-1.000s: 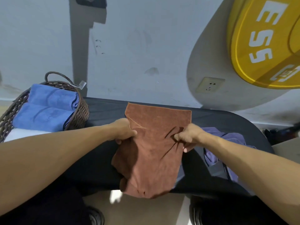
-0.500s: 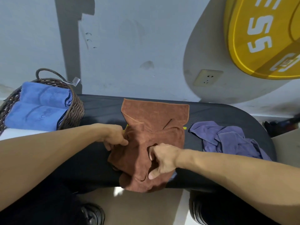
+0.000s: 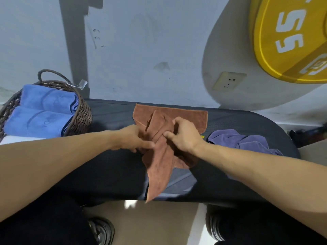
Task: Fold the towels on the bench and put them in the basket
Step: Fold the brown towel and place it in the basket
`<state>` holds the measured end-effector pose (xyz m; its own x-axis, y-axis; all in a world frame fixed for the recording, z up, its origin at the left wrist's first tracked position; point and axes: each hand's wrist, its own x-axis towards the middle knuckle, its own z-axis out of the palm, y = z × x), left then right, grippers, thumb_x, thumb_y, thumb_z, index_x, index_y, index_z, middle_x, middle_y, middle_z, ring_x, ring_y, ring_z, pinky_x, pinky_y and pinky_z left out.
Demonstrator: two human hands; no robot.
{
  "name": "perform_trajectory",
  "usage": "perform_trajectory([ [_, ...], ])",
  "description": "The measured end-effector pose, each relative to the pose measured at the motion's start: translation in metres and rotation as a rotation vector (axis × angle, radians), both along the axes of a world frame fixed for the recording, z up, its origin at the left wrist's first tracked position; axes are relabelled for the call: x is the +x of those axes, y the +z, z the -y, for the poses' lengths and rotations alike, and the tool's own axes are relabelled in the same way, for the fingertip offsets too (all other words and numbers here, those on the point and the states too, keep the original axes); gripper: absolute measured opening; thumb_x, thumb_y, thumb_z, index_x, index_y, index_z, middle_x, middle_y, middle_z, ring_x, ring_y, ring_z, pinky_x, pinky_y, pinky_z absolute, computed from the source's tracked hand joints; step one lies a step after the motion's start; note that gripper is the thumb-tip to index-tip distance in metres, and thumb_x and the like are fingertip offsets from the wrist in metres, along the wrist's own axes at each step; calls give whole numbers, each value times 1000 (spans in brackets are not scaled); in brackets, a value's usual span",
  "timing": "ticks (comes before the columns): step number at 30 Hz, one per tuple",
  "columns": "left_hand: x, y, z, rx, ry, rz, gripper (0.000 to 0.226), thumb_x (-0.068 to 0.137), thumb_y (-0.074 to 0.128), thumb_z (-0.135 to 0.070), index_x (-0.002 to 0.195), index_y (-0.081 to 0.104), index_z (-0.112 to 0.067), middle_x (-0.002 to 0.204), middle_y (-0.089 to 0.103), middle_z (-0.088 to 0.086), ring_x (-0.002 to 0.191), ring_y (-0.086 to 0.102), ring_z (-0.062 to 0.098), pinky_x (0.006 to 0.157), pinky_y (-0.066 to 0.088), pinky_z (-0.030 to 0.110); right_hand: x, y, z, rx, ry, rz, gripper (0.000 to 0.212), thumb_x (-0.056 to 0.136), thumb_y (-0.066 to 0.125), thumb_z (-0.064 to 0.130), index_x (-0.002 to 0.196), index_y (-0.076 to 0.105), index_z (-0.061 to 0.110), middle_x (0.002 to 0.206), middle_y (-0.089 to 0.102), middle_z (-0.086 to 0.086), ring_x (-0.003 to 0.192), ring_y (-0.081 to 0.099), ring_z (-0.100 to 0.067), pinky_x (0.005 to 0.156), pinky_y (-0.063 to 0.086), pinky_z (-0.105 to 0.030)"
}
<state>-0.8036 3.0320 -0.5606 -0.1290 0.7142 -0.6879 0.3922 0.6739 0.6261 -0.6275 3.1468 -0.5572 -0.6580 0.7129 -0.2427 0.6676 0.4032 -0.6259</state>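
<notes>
We are mid-fold on the brown towel [image 3: 160, 156] at frame centre on the desk [image 3: 109, 175]; left hand [image 3: 131, 138] and right hand [image 3: 183, 133] both pinch it; next, we judge, flatten it for the basket [image 3: 80, 115] at left.

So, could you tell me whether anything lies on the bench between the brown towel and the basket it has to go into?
Nothing visible does. The black bench is bare between the brown towel, which both hands grip, and the wicker basket at the left end. The basket already holds folded blue towels; the purple towel lies on the other side.
</notes>
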Motion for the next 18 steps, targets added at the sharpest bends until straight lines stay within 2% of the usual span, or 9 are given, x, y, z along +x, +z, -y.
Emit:
perform_trajectory([
  [3, 6, -14, 5, -43, -65, -104, 23, 87, 73, -33, 100, 69, -15, 98, 73, 4, 91, 69, 17, 78, 58, 30, 5, 1, -8, 87, -30, 26, 31, 81, 76, 33, 95, 49, 24, 101, 57, 1, 89, 57, -20, 80, 46, -32],
  [5, 9, -13, 3, 2, -60, -160, 22, 88, 72, -33, 95, 69, -13, 93, 72, 2, 89, 67, 17, 81, 54, 32, 6, 3, -2, 127, 54, 18, 28, 79, 76, 32, 85, 50, 26, 90, 56, 7, 79, 56, -14, 73, 45, -31],
  [7, 12, -3, -4, 93, -30, -165, 21, 88, 72, -31, 87, 69, -11, 85, 70, -3, 81, 65, 10, 77, 52, 30, 6, 7, 11, 38, 152, 34, 27, 77, 77, 38, 80, 53, 27, 77, 60, 13, 67, 56, -2, 63, 42, -25],
  [9, 13, 14, -13, 187, -12, -171, 24, 89, 71, -27, 80, 67, -5, 71, 65, -5, 68, 60, 7, 72, 53, 29, 6, 12, 23, -94, 203, 29, 33, 74, 79, 47, 84, 54, 29, 78, 64, 12, 66, 56, 4, 59, 39, -18],
  [11, 15, 33, -21, 253, 12, -181, 21, 89, 70, -22, 82, 65, -3, 70, 64, -1, 65, 59, 9, 68, 53, 31, 7, 20, 33, -182, 169, -32, 46, 68, 81, 55, 89, 51, 29, 84, 66, 12, 71, 59, 4, 58, 39, -15],
  [14, 16, 59, -24, 333, 116, -130, 10, 86, 69, -20, 85, 67, -11, 77, 71, 2, 70, 67, 13, 67, 55, 32, 6, 41, 38, -203, 74, -192, 56, 60, 85, 59, 90, 48, 30, 81, 66, 15, 72, 59, 12, 57, 40, -7],
  [16, 16, 73, -22, 372, 209, -49, 9, 86, 69, -21, 92, 69, -15, 82, 75, 3, 80, 72, 18, 78, 58, 39, 4, 55, 36, -194, 46, -263, 55, 58, 87, 55, 89, 50, 30, 78, 65, 17, 69, 59, 11, 58, 39, -4],
  [18, 16, 83, -17, 404, 302, 63, 18, 87, 71, -20, 103, 67, -14, 87, 76, 10, 88, 73, 31, 88, 57, 50, 1, 67, 32, -266, 24, -310, 45, 64, 89, 38, 88, 53, 25, 71, 64, 16, 61, 59, 5, 58, 43, -9],
])
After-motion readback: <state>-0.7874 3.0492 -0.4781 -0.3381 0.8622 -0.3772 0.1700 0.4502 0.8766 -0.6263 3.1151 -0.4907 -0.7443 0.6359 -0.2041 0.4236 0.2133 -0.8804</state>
